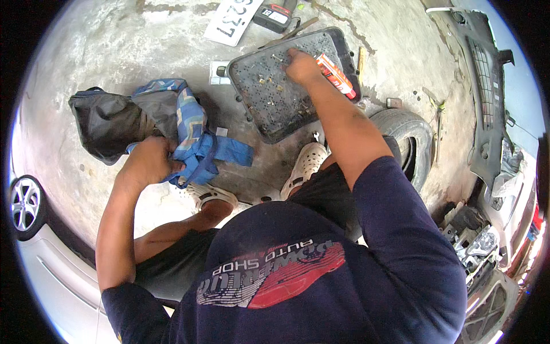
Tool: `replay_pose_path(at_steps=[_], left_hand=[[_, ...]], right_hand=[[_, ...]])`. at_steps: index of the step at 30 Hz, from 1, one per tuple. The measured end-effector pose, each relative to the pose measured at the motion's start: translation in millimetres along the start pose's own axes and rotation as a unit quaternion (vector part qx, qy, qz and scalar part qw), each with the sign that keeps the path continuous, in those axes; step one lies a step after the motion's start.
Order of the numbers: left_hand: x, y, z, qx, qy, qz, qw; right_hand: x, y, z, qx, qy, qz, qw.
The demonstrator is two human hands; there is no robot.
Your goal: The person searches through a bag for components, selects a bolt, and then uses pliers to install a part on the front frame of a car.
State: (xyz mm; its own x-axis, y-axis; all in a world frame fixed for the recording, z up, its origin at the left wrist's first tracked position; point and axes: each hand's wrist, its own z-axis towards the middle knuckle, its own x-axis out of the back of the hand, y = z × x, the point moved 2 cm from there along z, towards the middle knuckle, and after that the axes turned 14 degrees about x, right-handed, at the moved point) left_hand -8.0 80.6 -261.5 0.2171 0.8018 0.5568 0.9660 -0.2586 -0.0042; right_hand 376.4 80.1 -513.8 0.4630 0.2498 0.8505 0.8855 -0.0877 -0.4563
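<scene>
On the concrete floor, a blue and grey bag is clamped in the left grip, bunched for hold. Beyond it, the right grip is pinched together over small fasteners in the dark tray, beside an orange tube.

One black parts tray, one orange tube, one blue-and-black bag, one tyre, one number plate, two white clogs, two hands.

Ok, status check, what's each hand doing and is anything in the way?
Left hand gripping the blue patterned bag. Right hand on the dark tray among small fasteners, orange tube beside it. Nothing blocking either hand.
</scene>
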Motion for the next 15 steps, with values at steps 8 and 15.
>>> replay_pose_path(at_steps=[8,15], left_hand=[[8.8,20.6,-86.8,-0.004,0.173,-0.068,0.983],[-2.5,8.1,-78.3,-0.005,0.255,-0.367,0.895]], right_hand=[[-22.7,-8.0,21.4,-0.009,-0.009,-0.068,0.998],[91.6,-119.6,-3.0,0.033,-0.207,0.466,0.86]])
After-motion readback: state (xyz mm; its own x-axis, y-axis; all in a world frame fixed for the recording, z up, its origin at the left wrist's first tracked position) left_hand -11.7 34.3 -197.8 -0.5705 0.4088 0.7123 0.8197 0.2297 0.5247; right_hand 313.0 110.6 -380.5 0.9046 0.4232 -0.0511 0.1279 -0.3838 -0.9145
